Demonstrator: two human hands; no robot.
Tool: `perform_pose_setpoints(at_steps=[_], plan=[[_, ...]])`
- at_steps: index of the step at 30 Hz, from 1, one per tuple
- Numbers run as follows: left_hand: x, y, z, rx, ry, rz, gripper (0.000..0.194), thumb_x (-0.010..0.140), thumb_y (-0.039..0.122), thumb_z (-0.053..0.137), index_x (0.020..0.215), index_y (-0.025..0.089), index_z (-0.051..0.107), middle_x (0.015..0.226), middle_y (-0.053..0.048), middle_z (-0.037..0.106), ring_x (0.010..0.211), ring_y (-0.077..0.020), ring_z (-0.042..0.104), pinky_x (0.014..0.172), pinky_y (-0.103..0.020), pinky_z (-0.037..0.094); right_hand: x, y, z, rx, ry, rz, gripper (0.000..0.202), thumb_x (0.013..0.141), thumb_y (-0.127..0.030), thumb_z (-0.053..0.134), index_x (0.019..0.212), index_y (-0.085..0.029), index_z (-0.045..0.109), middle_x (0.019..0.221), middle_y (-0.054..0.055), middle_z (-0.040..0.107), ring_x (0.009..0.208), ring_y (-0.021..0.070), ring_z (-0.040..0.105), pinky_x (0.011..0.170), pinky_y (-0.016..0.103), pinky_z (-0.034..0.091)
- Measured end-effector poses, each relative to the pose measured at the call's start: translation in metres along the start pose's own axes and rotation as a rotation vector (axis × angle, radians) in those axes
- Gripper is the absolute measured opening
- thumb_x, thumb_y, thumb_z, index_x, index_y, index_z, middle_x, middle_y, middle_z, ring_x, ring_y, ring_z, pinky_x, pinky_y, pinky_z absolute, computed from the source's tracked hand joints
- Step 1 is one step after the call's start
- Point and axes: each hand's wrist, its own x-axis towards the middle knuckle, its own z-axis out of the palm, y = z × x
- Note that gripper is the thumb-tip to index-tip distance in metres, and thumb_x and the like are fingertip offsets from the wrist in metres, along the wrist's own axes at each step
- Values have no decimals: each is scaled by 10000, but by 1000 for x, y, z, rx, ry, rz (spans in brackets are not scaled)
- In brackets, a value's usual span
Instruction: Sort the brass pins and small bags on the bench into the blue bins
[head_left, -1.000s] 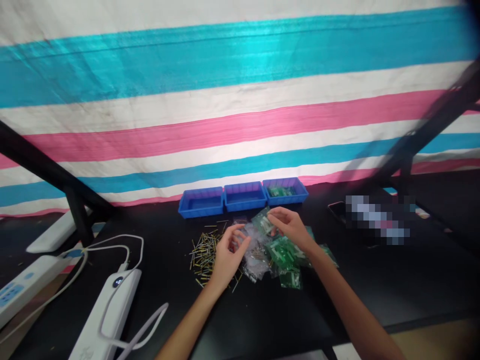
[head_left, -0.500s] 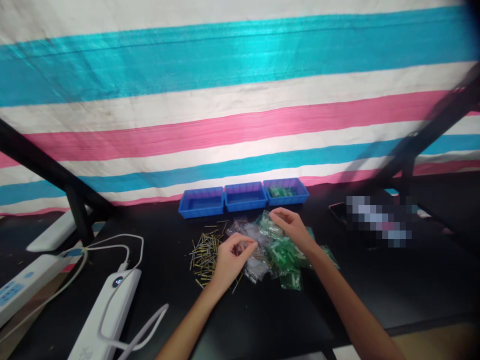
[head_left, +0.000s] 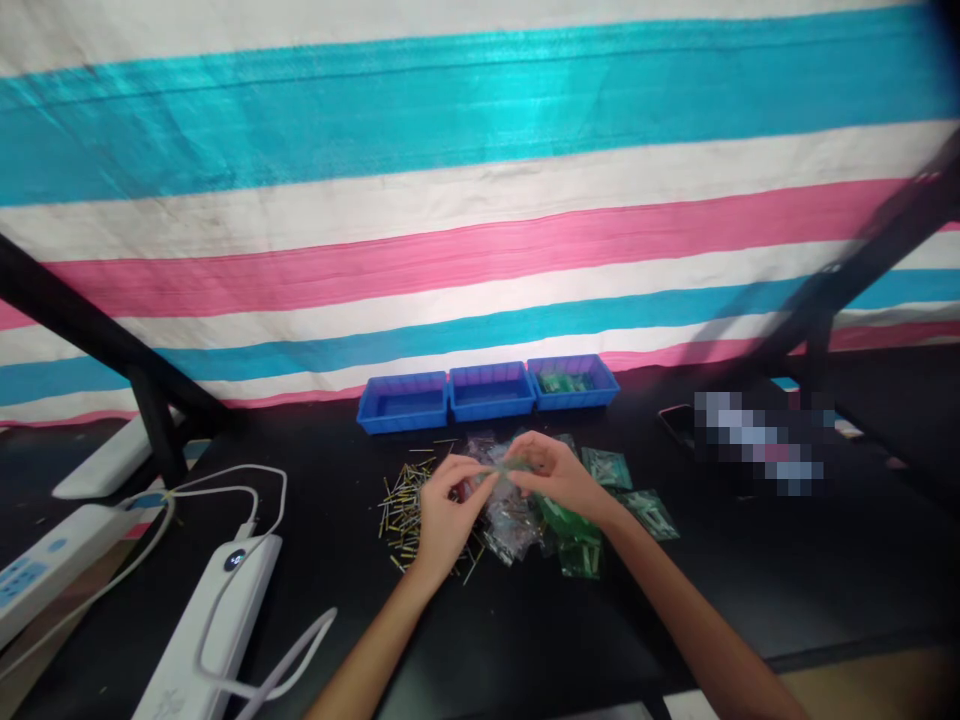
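Observation:
My left hand [head_left: 451,505] and my right hand [head_left: 559,480] meet above the middle of the table, fingertips pinched close together. Between them is a small clear-green plastic bag [head_left: 517,464], its edge at both sets of fingertips and partly covered by my right fingers. Under my left hand spreads a pile of thin metal pins with yellowish parts [head_left: 403,515]. Clear plastic bags [head_left: 511,525] lie below the pinch. Green plastic bags [head_left: 581,555] are heaped below my right hand, with more bags [head_left: 651,513] beside its wrist.
Three blue trays stand in a row at the back: a left tray [head_left: 403,425], a middle tray [head_left: 491,405] and a right tray [head_left: 577,400] holding green bags. A white power bank [head_left: 217,620] with a cable and a power strip [head_left: 60,560] lie left. A phone [head_left: 677,425] lies right.
My right hand has moved left and slightly down from over the green bags to my left hand, bringing a green plastic bag. My left hand has shifted slightly left and up.

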Motion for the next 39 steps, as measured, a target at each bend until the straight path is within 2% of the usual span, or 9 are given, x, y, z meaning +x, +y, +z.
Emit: perform_pose_setpoints(at_steps=[3, 8, 13, 18, 20, 24, 30, 34, 39], plan=[[0, 1, -2, -16, 47, 31, 90, 725, 264, 652, 760, 189, 687, 783, -11, 553, 585, -82, 448, 543, -222, 367, -2, -5, 0, -153, 34, -24, 278, 722, -340, 635, 954, -188, 618, 926, 61, 630, 789, 156, 590, 554, 227, 494], [0, 4, -3, -45, 51, 48, 75, 725, 262, 654, 756, 211, 700, 795, -10, 548, 615, -91, 467, 566, -229, 375, -3, -8, 2, -315, 68, -86, 242, 714, -321, 631, 926, -211, 675, 933, 61, 662, 867, 187, 600, 575, 231, 483], [0, 3, -2, -17, 10, 93, 102, 679, 200, 689, 772, 234, 710, 856, -15, 552, 619, -86, 464, 545, -223, 374, -1, -5, 0, -286, 108, -165, 128, 696, -213, 619, 791, -219, 705, 869, 52, 673, 800, 172, 613, 545, 223, 459], [-2, -1, 1, 26, -5, 126, 131, 704, 155, 650, 761, 254, 714, 928, -26, 529, 648, -89, 475, 541, -221, 389, 1, -3, -6, -286, 200, -258, 243, 677, -72, 515, 614, -222, 695, 845, 37, 664, 735, 147, 603, 560, 237, 443], [-3, -1, 1, 31, 8, 126, 136, 713, 157, 642, 771, 257, 713, 942, -28, 526, 661, -92, 478, 546, -222, 393, 0, -4, -6, -286, 202, -267, 229, 683, -87, 522, 595, -218, 688, 849, 41, 661, 758, 153, 605, 562, 238, 447], [-1, 1, -1, 44, 67, 105, 77, 684, 230, 685, 758, 226, 705, 943, -32, 537, 640, -91, 463, 544, -230, 395, -3, -10, 0, -300, 148, -196, 116, 667, -228, 651, 770, -212, 702, 915, 52, 659, 781, 168, 610, 526, 218, 455], [2, 0, -1, 59, 85, 10, 131, 731, 287, 639, 669, 174, 659, 864, -23, 545, 589, -78, 444, 546, -230, 383, -2, -6, 7, -99, 33, 46, 273, 727, -426, 607, 806, -168, 647, 615, 13, 651, 455, 120, 565, 466, 243, 457], [2, 1, -1, 5, 103, -24, 166, 784, 305, 571, 738, 181, 671, 839, -32, 542, 712, -120, 515, 574, -221, 403, 3, -4, -11, -16, 254, 61, 308, 726, -474, 597, 745, -167, 626, 569, 2, 626, 437, 105, 529, 449, 233, 433], [1, 4, -2, -49, 100, -55, 237, 826, 311, 503, 693, 175, 644, 846, -30, 534, 758, -130, 521, 608, -219, 397, 5, -2, -49, -175, 592, 34, 434, 726, -522, 566, 484, -161, 552, 441, -8, 511, 416, 91, 452, 423, 222, 365]])
